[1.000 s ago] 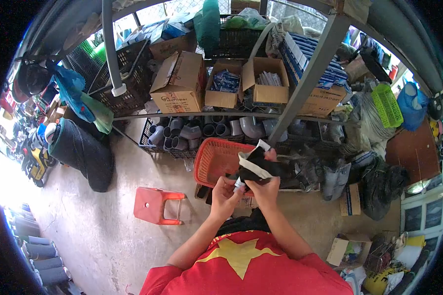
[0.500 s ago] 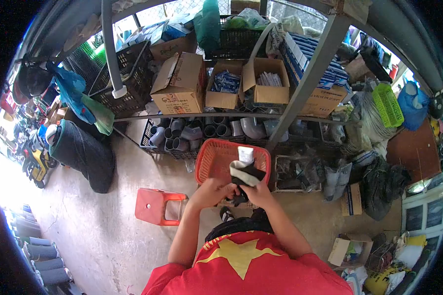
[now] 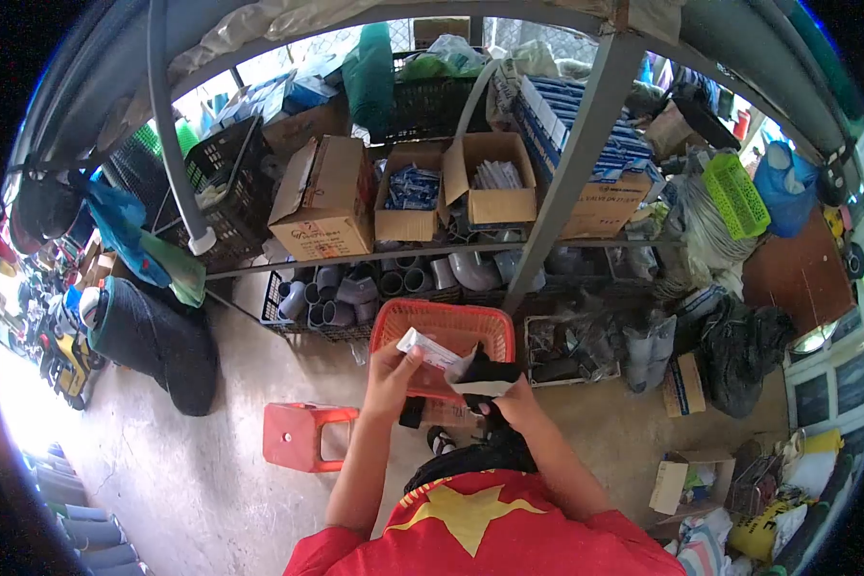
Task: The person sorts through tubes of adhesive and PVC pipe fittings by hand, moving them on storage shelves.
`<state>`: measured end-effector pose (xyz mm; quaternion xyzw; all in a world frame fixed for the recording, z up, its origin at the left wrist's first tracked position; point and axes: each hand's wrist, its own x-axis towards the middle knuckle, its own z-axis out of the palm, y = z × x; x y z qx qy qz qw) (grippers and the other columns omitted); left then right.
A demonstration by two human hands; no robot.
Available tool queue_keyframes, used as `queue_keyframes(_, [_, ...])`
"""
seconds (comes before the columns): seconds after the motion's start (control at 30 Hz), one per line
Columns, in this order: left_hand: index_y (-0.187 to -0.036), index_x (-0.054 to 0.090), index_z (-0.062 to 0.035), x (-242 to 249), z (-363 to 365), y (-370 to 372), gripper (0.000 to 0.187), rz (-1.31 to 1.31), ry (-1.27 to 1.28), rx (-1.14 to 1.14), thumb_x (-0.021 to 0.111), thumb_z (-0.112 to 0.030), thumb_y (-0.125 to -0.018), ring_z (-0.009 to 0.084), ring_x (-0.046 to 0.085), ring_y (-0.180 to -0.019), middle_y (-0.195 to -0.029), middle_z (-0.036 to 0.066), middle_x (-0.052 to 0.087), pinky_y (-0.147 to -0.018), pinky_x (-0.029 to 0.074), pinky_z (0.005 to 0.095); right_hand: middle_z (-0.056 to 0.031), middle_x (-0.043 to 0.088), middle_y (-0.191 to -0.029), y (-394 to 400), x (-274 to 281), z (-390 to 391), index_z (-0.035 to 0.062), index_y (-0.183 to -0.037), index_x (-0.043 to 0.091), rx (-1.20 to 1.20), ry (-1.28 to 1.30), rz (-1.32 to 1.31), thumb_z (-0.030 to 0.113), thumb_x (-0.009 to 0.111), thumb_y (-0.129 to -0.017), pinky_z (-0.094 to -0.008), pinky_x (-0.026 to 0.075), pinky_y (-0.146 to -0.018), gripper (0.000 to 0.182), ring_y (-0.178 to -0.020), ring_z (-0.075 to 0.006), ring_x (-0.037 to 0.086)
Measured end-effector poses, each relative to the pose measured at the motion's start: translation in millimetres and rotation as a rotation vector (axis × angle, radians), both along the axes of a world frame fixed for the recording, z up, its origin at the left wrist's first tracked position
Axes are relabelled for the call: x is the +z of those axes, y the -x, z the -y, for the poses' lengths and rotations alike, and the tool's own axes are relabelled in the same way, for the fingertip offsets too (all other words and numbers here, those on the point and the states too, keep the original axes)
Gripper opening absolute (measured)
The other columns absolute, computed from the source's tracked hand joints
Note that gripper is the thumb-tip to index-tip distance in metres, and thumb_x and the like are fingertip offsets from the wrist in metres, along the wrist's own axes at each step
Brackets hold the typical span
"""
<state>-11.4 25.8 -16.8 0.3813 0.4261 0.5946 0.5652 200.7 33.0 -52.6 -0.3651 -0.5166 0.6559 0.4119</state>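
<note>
My left hand [image 3: 390, 376] grips a small white packet [image 3: 430, 348] with reddish print, thumb on top, over the red plastic basket [image 3: 451, 317]. Its right end reaches the folded black-and-white cloth item [image 3: 494, 374]. My right hand [image 3: 520, 407] is closed around the lower right of that cloth, whose pale lining faces up and whose exact kind does not show. Both hands are near the basket's front edge, in front of my body.
A red stool [image 3: 298, 437] stands to the left on the floor. Behind the basket, a rack holds grey pipe fittings [image 3: 355, 291] below and cardboard boxes [image 3: 326, 206] above. A slanted metal post [image 3: 571, 163] rises right of the basket. Black bags [image 3: 744, 346] lie farther right.
My left hand has moved from the cloth up and left and now holds the white packet. The packet, earlier upright beyond the cloth, lies slanted. The camera view has shifted slightly.
</note>
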Motion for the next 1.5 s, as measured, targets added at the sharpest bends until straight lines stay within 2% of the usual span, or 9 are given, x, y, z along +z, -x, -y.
queue_keyframes(0.07, [-0.11, 0.061, 0.002, 2, -3, -11, 0.027, -0.031, 0.017, 0.005, 0.058, -0.019, -0.093, 0.0098, 0.061, -0.074, -0.088, 0.004, 0.065, -0.063, 0.051, 0.0238, -0.0071, 0.06, -0.078, -9, -15, -5, 0.0017, -0.12, 0.046, -0.067, 0.095, 0.035, 0.005, 0.047, -0.092, -0.0294, 0.043, -0.048, 0.028, -0.054, -0.0127, 0.054])
queue_keyframes(0.23, [-0.114, 0.056, 0.0067, 13, -7, -52, 0.029, 0.02, -0.025, 0.048, 0.059, -0.011, -0.091, 0.0139, 0.06, -0.092, -0.104, 0.007, 0.062, -0.073, 0.054, 0.0269, -0.0064, 0.047, -0.057, -23, -15, -34, 0.006, -0.081, 0.045, -0.298, 0.479, -0.162, 0.021, 0.03, -0.098, -0.0321, 0.033, -0.039, 0.027, -0.039, -0.0146, 0.039])
queue_keyframes(0.37, [-0.11, 0.057, 0.0055, 11, -36, -67, 0.024, -0.075, -0.087, 0.162, 0.059, -0.01, -0.091, 0.0134, 0.06, -0.088, -0.098, 0.008, 0.062, -0.071, 0.054, 0.0272, -0.0071, 0.055, -0.074, -28, -11, -47, 0.0019, -0.103, 0.052, -0.151, 0.523, -0.53, 0.026, 0.032, -0.099, -0.0286, 0.041, -0.052, 0.031, -0.049, -0.0122, 0.045])
queue_keyframes(0.57, [-0.108, 0.054, 0.0028, 17, -96, -83, 0.021, 0.038, -0.065, 0.178, 0.058, -0.01, -0.092, 0.0121, 0.059, -0.087, -0.097, 0.005, 0.06, -0.074, 0.052, 0.0275, -0.0072, 0.059, -0.075, -46, 9, -69, -0.0001, -0.104, 0.058, -0.19, 0.683, -0.284, 0.004, 0.038, -0.092, -0.0287, 0.042, -0.051, 0.024, -0.058, -0.0158, 0.053])
queue_keyframes(0.67, [-0.117, 0.049, -0.0012, 14, -121, -101, 0.025, 0.049, -0.099, 0.141, 0.054, -0.01, -0.094, 0.0129, 0.056, -0.096, -0.104, 0.005, 0.057, -0.084, 0.047, 0.0287, -0.0059, 0.06, -0.074, -73, -31, -98, 0.002, -0.102, 0.06, 0.118, 0.21, -0.269, -0.001, 0.038, -0.091, -0.0292, 0.043, -0.05, 0.024, -0.06, -0.0159, 0.054])
queue_keyframes(0.87, [-0.129, 0.035, -0.0019, 1, -150, -145, 0.04, -0.006, -0.176, -0.017, 0.05, 0.002, -0.092, 0.0186, 0.056, -0.102, -0.109, 0.011, 0.057, -0.093, 0.043, 0.0317, -0.0028, 0.057, -0.073, -76, -12, -130, 0.0063, -0.098, 0.056, -0.01, 0.261, 0.083, 0.014, 0.041, -0.095, -0.0243, 0.037, -0.046, 0.017, -0.053, -0.0103, 0.048])
queue_keyframes(0.97, [-0.133, 0.031, -0.003, -13, -172, -153, 0.045, 0.114, -0.159, -0.063, 0.049, 0.003, -0.092, 0.0183, 0.058, -0.1, -0.108, 0.013, 0.059, -0.09, 0.045, 0.0313, -0.0067, 0.061, -0.09, -96, -56, -152, 0.0057, -0.117, 0.054, 0.149, 0.197, 0.186, 0.004, 0.041, -0.091, -0.0257, 0.045, -0.051, 0.03, -0.063, -0.0116, 0.055])
queue_keyframes(1.2, [-0.136, 0.034, -0.0049, -1, -250, -125, 0.047, 0.121, -0.133, 0.196, 0.051, -0.006, -0.093, 0.0112, 0.057, -0.082, -0.1, 0.009, 0.061, -0.064, 0.047, 0.0246, -0.0079, 0.06, -0.074, -109, 1, -171, -0.0027, -0.104, 0.059, 0.087, 0.416, -0.004, 0.007, 0.042, -0.09, -0.0278, 0.041, -0.046, 0.024, -0.052, -0.0133, 0.052])
queue_keyframes(1.5, [-0.123, 0.05, 0.0039, -3, -416, -72, 0.043, -0.733, -0.092, 0.144, 0.061, -0.021, -0.089, 0.0212, 0.063, -0.079, -0.09, 0.014, 0.065, -0.067, 0.049, 0.0362, -0.0103, 0.054, -0.069, -193, -73, -192, -0.0001, -0.093, 0.05, -0.256, 0.281, 0.159, 0.013, 0.042, -0.093, -0.0325, 0.04, -0.052, 0.015, -0.053, -0.0191, 0.05])
